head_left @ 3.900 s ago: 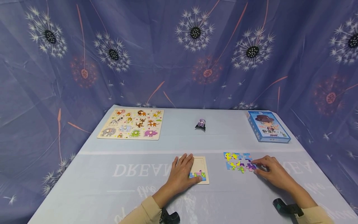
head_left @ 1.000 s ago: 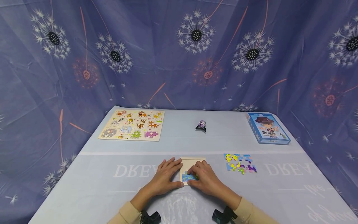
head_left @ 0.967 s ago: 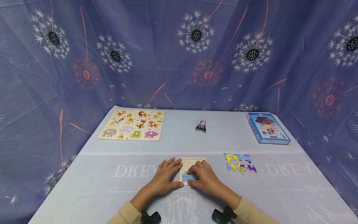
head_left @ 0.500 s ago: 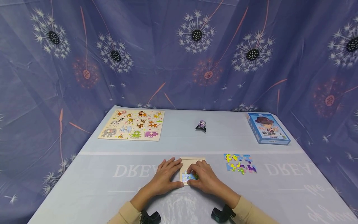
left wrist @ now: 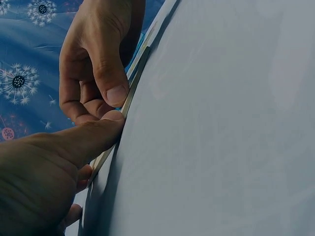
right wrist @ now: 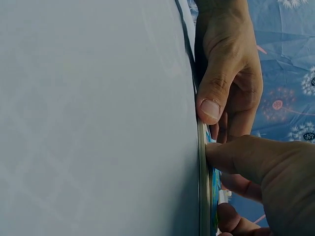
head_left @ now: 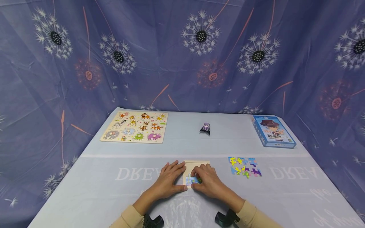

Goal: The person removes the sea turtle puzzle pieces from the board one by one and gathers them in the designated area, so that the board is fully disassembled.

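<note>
Leftmost, we see a purple-blue curtain (head_left: 25, 95) beside the worktop's left edge; its dandelion print continues behind the far edge and round to the right. The worktop (head_left: 97, 186) wears a pale cloth with flipped white lettering across its near part and a white stripe from side to side; its left and right edges splay toward us. Near its far left corner we find an animal board (head_left: 137, 128), lying flat. Around the middle, toward the near edge, the left hand (head_left: 170, 178) lies with fingers long and thumb spread wide, bracing a shallow wooden tray (head_left: 196, 162) along its left side. Blue puzzle pieces (head_left: 189, 181) lie in the tray's near part, and the right hand (head_left: 209, 181) has thumb and forefinger bent and narrow, pinching one of them; the palm hides what is beneath. Tan sleeves (head_left: 129, 217) reach in from the near edge. Near the middle of the far edge sits a purple-and-black object (head_left: 205, 128), too small for us to make out. Right of the tray, apart from it, we see loose puzzle pieces (head_left: 245, 168) in a flat cluster. A blue box (head_left: 273, 131) lies at the far right corner, its cover showing a figure in a hat.
</note>
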